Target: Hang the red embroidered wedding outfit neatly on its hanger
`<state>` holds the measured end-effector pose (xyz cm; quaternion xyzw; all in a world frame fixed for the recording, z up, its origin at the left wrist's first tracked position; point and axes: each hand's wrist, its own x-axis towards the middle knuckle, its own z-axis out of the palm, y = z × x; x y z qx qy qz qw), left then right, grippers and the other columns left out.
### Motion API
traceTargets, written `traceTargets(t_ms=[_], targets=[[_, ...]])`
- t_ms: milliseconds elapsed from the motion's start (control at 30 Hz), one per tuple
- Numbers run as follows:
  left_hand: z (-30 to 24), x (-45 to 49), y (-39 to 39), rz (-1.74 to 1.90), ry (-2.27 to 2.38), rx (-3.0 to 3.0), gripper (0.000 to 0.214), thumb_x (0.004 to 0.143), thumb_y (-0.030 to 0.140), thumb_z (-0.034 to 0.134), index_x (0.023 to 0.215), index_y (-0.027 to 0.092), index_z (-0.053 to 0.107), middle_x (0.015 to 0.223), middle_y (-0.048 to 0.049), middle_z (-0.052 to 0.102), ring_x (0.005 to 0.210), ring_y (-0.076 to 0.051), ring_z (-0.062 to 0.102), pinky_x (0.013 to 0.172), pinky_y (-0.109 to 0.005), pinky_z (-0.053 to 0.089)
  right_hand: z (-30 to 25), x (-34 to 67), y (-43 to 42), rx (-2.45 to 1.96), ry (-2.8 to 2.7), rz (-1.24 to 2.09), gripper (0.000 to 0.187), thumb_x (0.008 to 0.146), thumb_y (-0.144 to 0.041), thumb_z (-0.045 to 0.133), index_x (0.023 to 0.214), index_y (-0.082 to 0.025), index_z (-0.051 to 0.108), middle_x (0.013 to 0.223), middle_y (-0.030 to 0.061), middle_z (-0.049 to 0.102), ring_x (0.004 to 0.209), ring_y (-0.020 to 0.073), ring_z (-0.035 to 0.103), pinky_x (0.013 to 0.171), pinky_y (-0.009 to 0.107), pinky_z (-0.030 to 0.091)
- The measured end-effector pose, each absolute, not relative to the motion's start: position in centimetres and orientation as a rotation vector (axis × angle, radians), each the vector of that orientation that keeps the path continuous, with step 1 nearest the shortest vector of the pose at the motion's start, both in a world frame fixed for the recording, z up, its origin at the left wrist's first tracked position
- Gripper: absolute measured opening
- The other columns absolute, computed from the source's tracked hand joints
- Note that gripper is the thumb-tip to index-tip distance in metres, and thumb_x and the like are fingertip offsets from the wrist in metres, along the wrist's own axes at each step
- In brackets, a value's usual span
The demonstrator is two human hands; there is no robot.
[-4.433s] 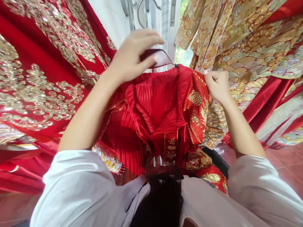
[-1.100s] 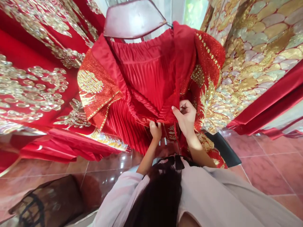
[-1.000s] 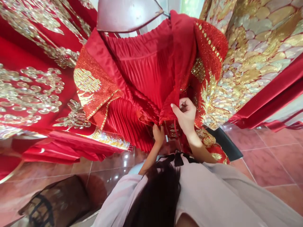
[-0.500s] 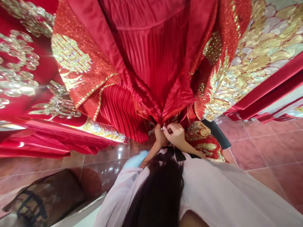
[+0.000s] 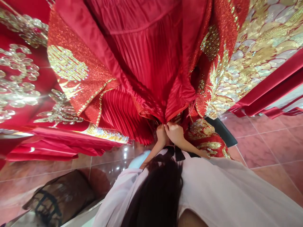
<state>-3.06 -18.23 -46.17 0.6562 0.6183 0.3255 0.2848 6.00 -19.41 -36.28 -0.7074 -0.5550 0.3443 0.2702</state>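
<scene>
A red garment (image 5: 151,63) with a pleated lining fills the upper middle, spread with its inside toward me. Its glittery outer cloth (image 5: 80,44) carries gold beadwork. At the garment's lower point, my left hand (image 5: 162,134) is closed, pinching the gathered red fabric. Beside it my right hand (image 5: 174,132) is curled over the same spot, fingers pressed to the cloth. The two hands touch or nearly touch. My fingertips are mostly hidden, so any small item between them cannot be made out.
Red cloth with clear bead ornaments (image 5: 19,78) hangs at left; a gold-and-silver embroidered panel (image 5: 255,53) is at right. A brown bag (image 5: 68,195) sits lower left on pinkish floor tiles (image 5: 265,138). Long dark hair (image 5: 156,195) hangs over my pale top.
My right hand has turned and its raised fingers have come down onto the fabric beside my left hand. The view has tilted slightly; the garment stays in place.
</scene>
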Motion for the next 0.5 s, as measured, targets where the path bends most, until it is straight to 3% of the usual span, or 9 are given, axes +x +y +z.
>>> traceTargets(t_ms=[100,200,333,500], targets=[[-46.4,-3.4,-18.2,0.838,1.667,1.777,0.024,0.09,0.034,0.055,0.086,0.01,0.059,0.081,-0.0023,0.059,0.074,-0.012,0.057,0.072,-0.029,0.051,-36.8,5.8,-18.8,-1.642,-1.1,1.369,0.024,0.075,-0.03,0.054,0.058,-0.014,0.051,0.053,0.0009,0.048,0.051,0.0086,0.042,0.052,0.02,0.031],[-46.1,-3.7,-18.1,0.845,1.68,1.772,0.019,0.088,0.022,0.053,0.072,0.012,0.056,0.068,-0.0023,0.056,0.065,-0.012,0.054,0.067,-0.026,0.047,-36.8,5.4,-18.0,-1.505,-0.961,1.563,0.036,0.073,-0.043,0.05,0.051,-0.016,0.043,0.042,-0.0041,0.034,0.039,0.0059,0.032,0.043,0.02,0.028],[-45.7,-3.4,-17.2,0.896,1.7,1.744,0.016,0.082,0.012,0.049,0.067,0.015,0.054,0.062,-0.004,0.053,0.059,-0.015,0.052,0.06,-0.025,0.041,-34.6,4.8,-16.5,-1.373,-0.763,1.6,0.036,0.065,-0.049,0.053,0.053,-0.016,0.043,0.039,-0.0073,0.028,0.036,0.0031,0.025,0.039,0.018,0.02],[-45.1,-2.5,-15.8,0.984,1.656,1.735,0.018,0.081,0.011,0.045,0.066,0.017,0.05,0.06,-0.0043,0.049,0.058,-0.016,0.052,0.059,-0.026,0.04,-30.5,4.1,-14.7,-1.195,-0.702,1.49,0.028,0.064,-0.041,0.055,0.061,-0.013,0.054,0.042,-0.0074,0.032,0.039,0.0022,0.028,0.042,0.018,0.021]])
